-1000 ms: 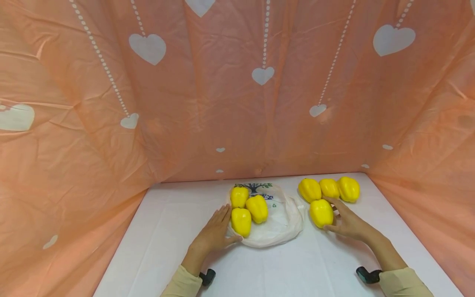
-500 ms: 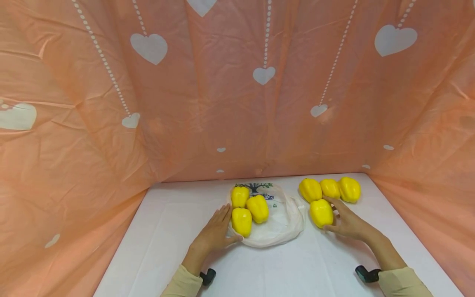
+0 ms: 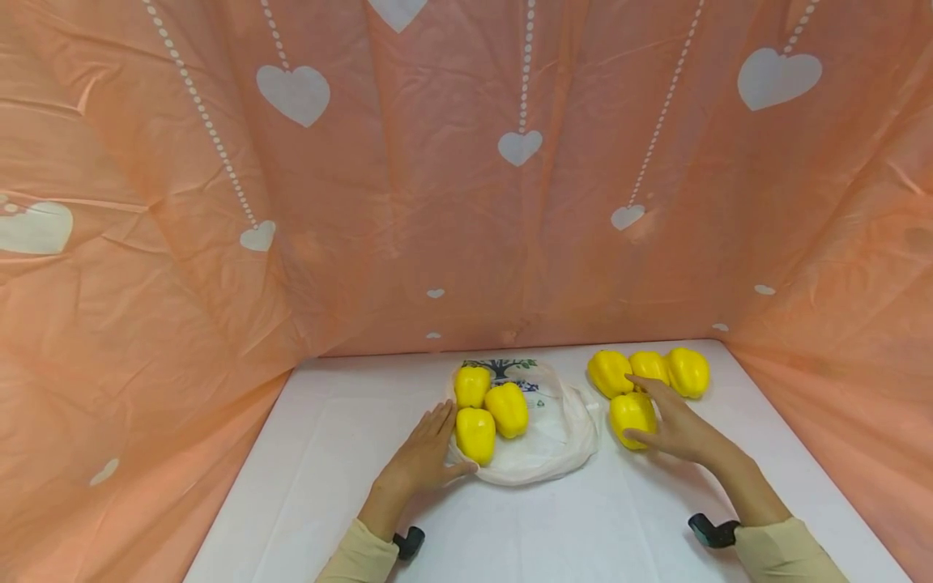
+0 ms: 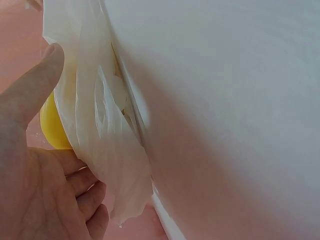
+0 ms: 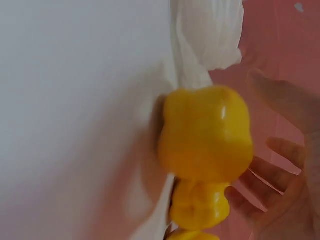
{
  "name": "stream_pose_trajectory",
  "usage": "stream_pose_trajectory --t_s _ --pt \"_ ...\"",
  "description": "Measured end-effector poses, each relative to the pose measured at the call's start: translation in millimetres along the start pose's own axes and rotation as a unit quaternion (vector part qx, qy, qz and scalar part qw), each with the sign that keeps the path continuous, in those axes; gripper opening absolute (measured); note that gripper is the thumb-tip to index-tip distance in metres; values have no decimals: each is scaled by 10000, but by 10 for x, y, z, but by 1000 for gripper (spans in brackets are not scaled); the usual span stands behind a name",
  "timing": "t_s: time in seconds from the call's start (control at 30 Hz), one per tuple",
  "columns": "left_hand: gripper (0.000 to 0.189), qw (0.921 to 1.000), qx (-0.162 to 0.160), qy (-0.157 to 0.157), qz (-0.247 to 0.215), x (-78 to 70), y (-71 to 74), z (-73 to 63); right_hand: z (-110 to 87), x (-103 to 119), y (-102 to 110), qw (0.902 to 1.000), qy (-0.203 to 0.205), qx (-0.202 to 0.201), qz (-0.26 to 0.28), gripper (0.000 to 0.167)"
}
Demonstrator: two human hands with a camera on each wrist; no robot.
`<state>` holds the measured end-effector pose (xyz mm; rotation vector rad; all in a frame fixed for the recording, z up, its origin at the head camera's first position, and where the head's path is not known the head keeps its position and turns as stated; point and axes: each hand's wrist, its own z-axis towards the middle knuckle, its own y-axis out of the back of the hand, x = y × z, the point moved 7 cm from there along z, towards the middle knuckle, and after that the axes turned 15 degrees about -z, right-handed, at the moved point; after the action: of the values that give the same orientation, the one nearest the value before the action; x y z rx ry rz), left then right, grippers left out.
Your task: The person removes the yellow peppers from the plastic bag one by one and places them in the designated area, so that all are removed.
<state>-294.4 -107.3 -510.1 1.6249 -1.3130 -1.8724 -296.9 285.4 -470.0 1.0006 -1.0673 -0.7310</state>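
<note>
My left hand [image 3: 423, 457] rests at the left rim of a white plastic bag [image 3: 550, 461], its fingers nearly straight along the side. In the left wrist view the thumb [image 4: 42, 82] lies against the thin bag film [image 4: 82, 110], with part of a yellow pepper [image 4: 54, 125] behind it. Three yellow bell peppers, one of them the front pepper [image 3: 475, 436], sit in the bag. At the right, my right hand [image 3: 674, 425] hovers with spread fingers over a single yellow bell pepper [image 3: 631, 414]. The right wrist view shows thumb and fingers loose around that pepper [image 5: 207, 135].
Behind the right hand stand three more yellow peppers in a row: the left one [image 3: 609, 372], the middle one [image 3: 649, 367] and the right one [image 3: 688, 372]. A white cloth covers the table [image 3: 539, 534]. A peach curtain [image 3: 466, 243] with white hearts encloses the back and sides.
My right hand has lifted slightly and shifted left, from the side of the front pepper to over it. That pepper has stayed in place. The left hand and bag have not moved.
</note>
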Motion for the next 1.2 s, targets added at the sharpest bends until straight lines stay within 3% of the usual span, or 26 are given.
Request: stream_pose_trajectory --t_s 0.3,0.77,1.1,1.2 --pt "110 10000 0 12 7 20 -14 20 144 213 10 9998 175 -44 7 86" --pt "109 10000 -6 -48 19 15 -16 16 406 609 -169 9945 985 -263 258 84" --pt "110 10000 40 -53 1 22 -17 8 580 788 -380 9944 741 447 611 87" --pt "110 10000 56 -53 9 17 -18 7 628 865 -422 9940 862 487 473 87"
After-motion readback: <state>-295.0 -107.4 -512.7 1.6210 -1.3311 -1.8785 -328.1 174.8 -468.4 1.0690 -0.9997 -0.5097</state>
